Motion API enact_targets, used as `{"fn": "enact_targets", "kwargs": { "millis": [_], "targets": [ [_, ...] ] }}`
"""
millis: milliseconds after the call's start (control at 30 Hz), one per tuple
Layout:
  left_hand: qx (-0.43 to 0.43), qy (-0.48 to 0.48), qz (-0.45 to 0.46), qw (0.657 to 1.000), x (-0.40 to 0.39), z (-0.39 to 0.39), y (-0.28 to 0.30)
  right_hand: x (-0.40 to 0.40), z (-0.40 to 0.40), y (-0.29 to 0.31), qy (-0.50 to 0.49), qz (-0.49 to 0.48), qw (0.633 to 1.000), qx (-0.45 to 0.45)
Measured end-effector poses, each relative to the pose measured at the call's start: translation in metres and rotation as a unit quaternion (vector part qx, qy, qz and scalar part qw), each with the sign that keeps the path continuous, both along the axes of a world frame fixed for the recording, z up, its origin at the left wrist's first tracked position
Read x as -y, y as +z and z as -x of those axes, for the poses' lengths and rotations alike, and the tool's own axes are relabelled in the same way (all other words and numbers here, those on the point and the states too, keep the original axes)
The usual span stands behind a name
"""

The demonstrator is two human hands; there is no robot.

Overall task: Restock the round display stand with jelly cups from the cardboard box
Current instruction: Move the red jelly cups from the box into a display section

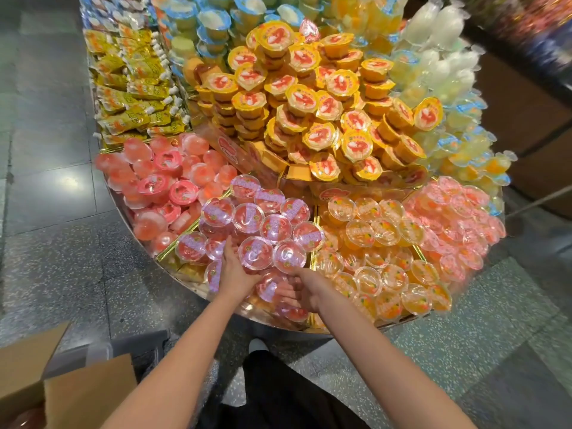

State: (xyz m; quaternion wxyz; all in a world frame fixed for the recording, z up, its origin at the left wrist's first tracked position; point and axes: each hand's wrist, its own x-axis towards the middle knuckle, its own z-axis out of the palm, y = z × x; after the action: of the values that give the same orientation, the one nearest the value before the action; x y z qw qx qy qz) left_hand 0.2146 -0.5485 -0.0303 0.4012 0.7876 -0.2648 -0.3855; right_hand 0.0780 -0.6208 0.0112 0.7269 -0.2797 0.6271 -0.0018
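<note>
The round display stand point(272, 325) fills the upper middle of the head view, piled with jelly cups by colour. In the front section lie clear-lidded pink jelly cups point(275, 226). My left hand point(236, 274) reaches in among them, fingers curled around a pink jelly cup point(256, 253). My right hand point(305, 289) sits just to the right, low in the same pile, its fingers partly hidden under the cups and touching them. The cardboard box point(77, 394) stands at the bottom left with its flaps up.
Orange jelly cups point(383, 258) fill the section to the right, solid pink cups point(161, 187) the section to the left, and yellow-lidded cups point(322, 100) are stacked high behind. Grey speckled floor surrounds the stand. My dark trousers and a shoe show below.
</note>
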Motion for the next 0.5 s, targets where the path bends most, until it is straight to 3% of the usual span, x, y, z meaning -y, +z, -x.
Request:
{"fn": "enact_targets", "kwargs": {
  "millis": [300, 500],
  "targets": [
    [-0.022, -0.065, -0.004, 0.998, -0.077, -0.036, 0.024, -0.046, -0.026, 0.035, 0.139, 0.049, 0.988, 0.05],
    [-0.037, 0.019, -0.008, 0.999, -0.178, -0.062, 0.027, -0.101, -0.079, 0.034, 0.227, 0.069, 0.97, 0.052]
  ]
}}
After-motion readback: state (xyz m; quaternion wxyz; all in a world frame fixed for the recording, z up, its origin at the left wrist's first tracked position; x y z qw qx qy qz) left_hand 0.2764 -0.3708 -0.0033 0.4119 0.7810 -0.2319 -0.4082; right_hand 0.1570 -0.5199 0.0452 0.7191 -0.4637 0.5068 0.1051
